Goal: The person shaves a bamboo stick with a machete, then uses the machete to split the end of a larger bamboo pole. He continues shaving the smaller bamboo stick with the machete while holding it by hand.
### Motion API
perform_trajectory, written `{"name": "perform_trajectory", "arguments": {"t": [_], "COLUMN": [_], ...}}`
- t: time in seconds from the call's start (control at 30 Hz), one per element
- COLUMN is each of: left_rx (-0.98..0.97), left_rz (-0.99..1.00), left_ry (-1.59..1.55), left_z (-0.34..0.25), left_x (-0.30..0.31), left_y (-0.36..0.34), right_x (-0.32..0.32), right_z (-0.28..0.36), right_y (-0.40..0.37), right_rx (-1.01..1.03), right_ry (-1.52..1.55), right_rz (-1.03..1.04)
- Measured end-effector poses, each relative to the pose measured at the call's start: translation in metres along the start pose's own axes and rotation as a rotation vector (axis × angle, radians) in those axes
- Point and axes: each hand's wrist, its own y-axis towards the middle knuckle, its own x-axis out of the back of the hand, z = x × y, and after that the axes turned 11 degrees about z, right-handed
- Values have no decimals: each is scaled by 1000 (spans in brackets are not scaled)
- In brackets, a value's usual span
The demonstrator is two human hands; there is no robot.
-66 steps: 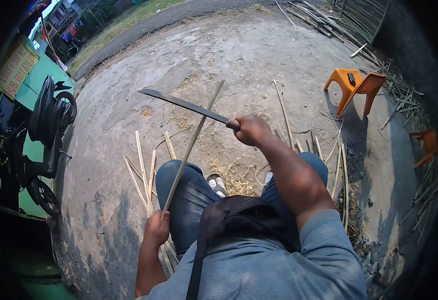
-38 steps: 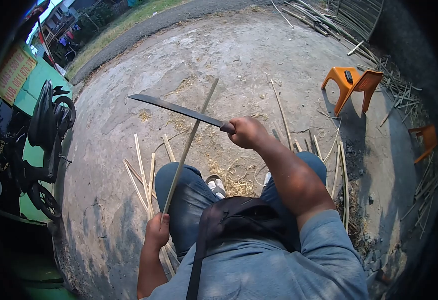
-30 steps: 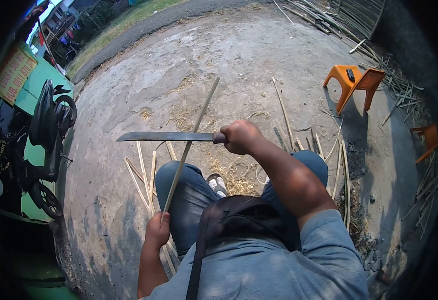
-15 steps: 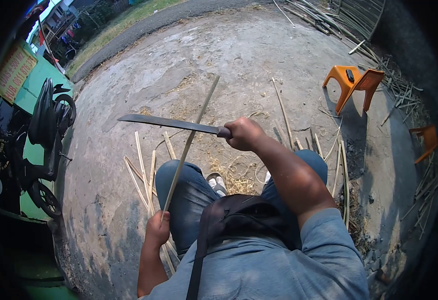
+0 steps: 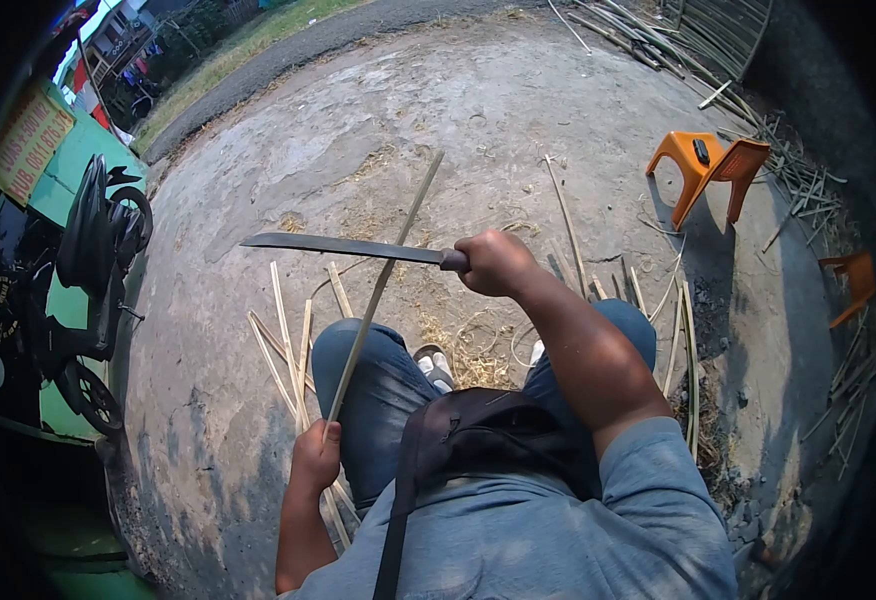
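My right hand [image 5: 496, 264] is wrapped round the handle of a machete [image 5: 348, 246], whose long dark blade points left. The blade crosses over a thin bamboo strip [image 5: 366, 325] around its middle. My left hand [image 5: 316, 456] grips the near end of that strip beside my left thigh. From there the strip slants up and away past my left knee, its far end above the concrete. Pale curled shavings [image 5: 478, 365] lie on the ground between my feet, partly hidden by a black bag [image 5: 488, 430] on my lap.
Several cut strips [image 5: 280, 320] lie left of my knee, and more strips [image 5: 690, 360] lie to the right. An orange plastic stool [image 5: 693, 180] with a small black object on it stands at the right. A motorbike [image 5: 93, 260] is parked at the left. Bamboo poles [image 5: 648, 40] are piled at the back right.
My right hand and the machete have shifted slightly to the right. The strip's far end has moved a touch right too, while my left hand stays in place.
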Motion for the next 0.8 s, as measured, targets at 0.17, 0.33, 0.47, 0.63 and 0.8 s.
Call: {"name": "perform_trajectory", "arguments": {"t": [0.17, 0.33, 0.47, 0.63, 0.8], "left_rx": [9, -3, -3, 10, 30], "left_rz": [-3, -9, 7, -5, 11], "left_ry": [9, 18, 6, 32, 4], "left_z": [-3, 0, 1, -6, -11], "left_x": [0, -2, -1, 1, 2], "left_y": [-1, 0, 1, -3, -1], "right_x": [3, 8, -1, 16, 4], "right_z": [2, 3, 3, -8, -20], "right_y": [-1, -4, -3, -2, 3], "right_rx": [12, 26, 88, -64, -63], "right_ry": [-26, -3, 15, 25, 137], "right_rz": [-24, 7, 7, 69, 35]}}
